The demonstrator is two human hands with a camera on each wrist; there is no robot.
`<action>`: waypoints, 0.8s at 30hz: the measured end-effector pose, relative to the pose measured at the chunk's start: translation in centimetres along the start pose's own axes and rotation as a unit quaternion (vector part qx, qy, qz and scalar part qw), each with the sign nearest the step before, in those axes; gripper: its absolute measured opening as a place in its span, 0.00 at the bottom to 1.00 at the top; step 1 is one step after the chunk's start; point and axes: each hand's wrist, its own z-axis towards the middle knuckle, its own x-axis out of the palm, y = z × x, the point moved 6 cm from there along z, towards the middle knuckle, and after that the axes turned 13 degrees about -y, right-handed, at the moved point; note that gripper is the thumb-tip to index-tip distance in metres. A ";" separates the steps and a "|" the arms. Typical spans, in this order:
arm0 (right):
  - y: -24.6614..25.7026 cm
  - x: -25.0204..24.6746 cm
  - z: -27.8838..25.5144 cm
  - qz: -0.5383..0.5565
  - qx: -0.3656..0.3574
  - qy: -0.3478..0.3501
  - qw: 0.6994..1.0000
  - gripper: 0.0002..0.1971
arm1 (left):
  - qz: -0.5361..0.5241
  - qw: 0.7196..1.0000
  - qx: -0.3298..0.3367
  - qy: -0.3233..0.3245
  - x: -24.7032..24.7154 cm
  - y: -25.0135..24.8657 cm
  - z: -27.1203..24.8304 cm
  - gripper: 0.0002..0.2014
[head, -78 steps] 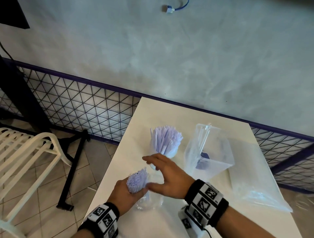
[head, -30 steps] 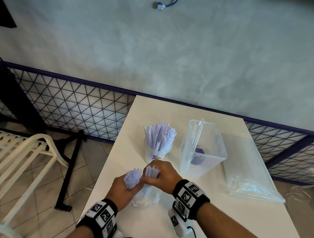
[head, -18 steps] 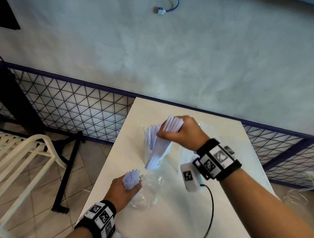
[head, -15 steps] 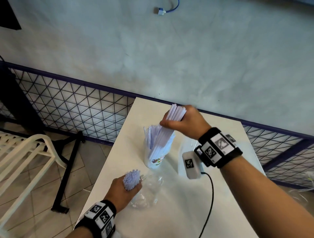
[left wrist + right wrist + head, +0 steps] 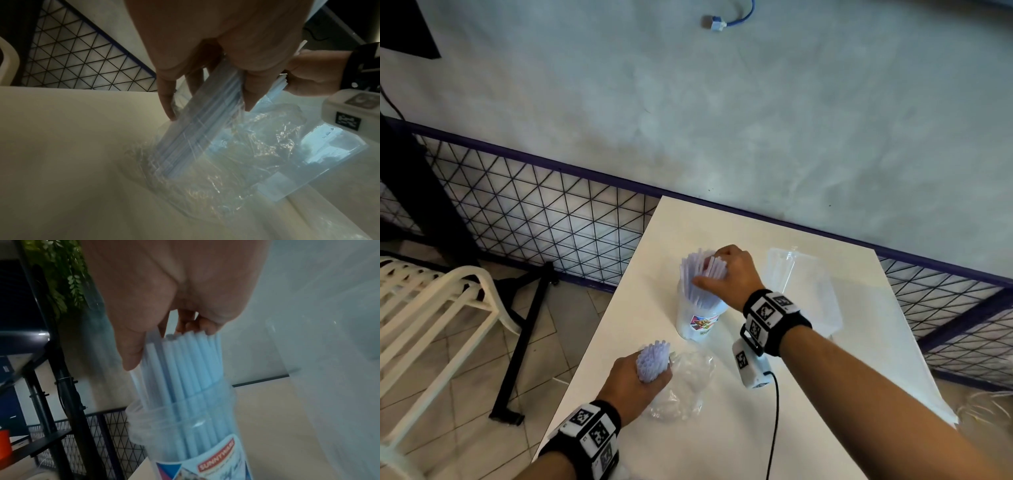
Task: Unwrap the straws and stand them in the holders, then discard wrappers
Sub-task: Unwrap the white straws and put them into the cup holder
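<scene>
My left hand (image 5: 640,377) grips an upright bundle of pale blue straws (image 5: 653,358) that stands in its crumpled clear wrapper (image 5: 683,387) near the table's left edge. In the left wrist view its fingers (image 5: 167,100) curl round the bundle (image 5: 197,133) inside the wrapper (image 5: 236,162). My right hand (image 5: 709,274) holds a smaller bunch of straws (image 5: 191,369) by their tops, thumb on one side and fingers (image 5: 191,326) on the other. Their lower ends are inside the clear labelled cup holder (image 5: 697,320), which has several more straws in it.
A clear square container (image 5: 804,291) stands just right of the cup, with a flat clear bag (image 5: 890,363) beyond it. The white table (image 5: 722,438) ends at a mesh fence (image 5: 534,212). A white chair (image 5: 431,308) stands on the left. A cable (image 5: 774,418) hangs from my right wrist.
My right hand took a bunch of straws from the bundle in my left hand, lifted it over the cup and lowered it in. The left hand stayed put.
</scene>
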 end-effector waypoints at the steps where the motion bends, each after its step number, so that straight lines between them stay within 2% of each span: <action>1: 0.0 -0.1 0.0 -0.002 0.003 -0.001 1.000 0.26 | -0.003 1.000 -0.001 -0.001 0.0 0.0 0.0 0.11; 3: 0.5 -0.9 0.3 0.018 -0.003 -0.024 1.000 0.38 | -0.004 1.000 -0.004 0.000 0.0 0.0 0.1 0.10; 5: 1.5 -2.1 0.8 0.058 -0.048 -0.061 0.995 0.48 | -0.006 1.000 0.000 0.000 0.0 -0.2 0.0 0.11; 7: 2.5 -2.2 0.9 0.052 -0.111 -0.059 0.991 0.51 | -0.013 1.000 -0.001 0.002 0.0 -0.3 -0.1 0.12; 11: 3.4 0.5 -0.6 -0.105 -0.227 0.009 0.968 0.39 | -0.019 1.000 -0.003 0.005 0.0 -0.1 -0.1 0.11; 14: 2.2 2.3 -1.6 -0.149 -0.217 0.047 0.964 0.36 | -0.020 1.000 0.004 0.011 0.0 -0.1 0.0 0.10; 18: 2.5 1.9 -1.3 -0.098 -0.204 0.014 0.974 0.44 | -0.012 1.000 0.013 0.014 0.2 0.0 0.1 0.11; 20: 3.5 1.9 -1.0 -0.107 -0.242 -0.012 0.964 0.45 | -0.013 1.000 0.020 0.014 0.3 0.2 0.3 0.10; 24: 4.5 3.4 -0.8 -0.175 -0.322 -0.017 0.930 0.35 | -0.005 0.999 0.029 0.014 0.3 0.2 0.3 0.10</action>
